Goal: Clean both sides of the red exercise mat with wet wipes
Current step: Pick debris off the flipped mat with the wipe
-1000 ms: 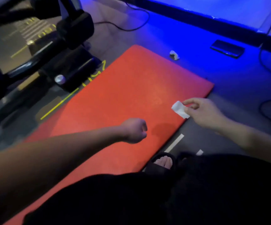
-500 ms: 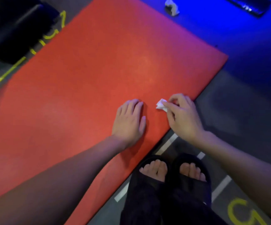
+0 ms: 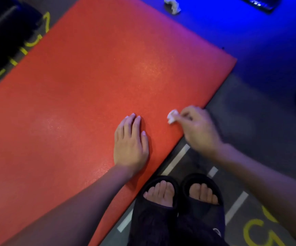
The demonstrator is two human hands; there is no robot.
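The red exercise mat (image 3: 94, 82) lies flat on the floor and fills most of the head view. My left hand (image 3: 130, 142) rests palm down on it near its right edge, fingers straight. My right hand (image 3: 198, 128) hovers at that same edge and pinches a small crumpled white wet wipe (image 3: 172, 116) between thumb and fingertips. The wipe is just above or on the mat; I cannot tell if it touches.
A second crumpled white wipe (image 3: 172, 5) lies on the blue-lit floor beyond the mat's far edge. Black gym equipment (image 3: 5, 32) stands at the top left. My feet in black slides (image 3: 179, 192) are beside the mat's right edge, on floor with white and yellow markings.
The view dropped down toward the mat. My left hand went from a fist in the air to flat on the mat. My right hand carried the wipe in over the mat's edge.
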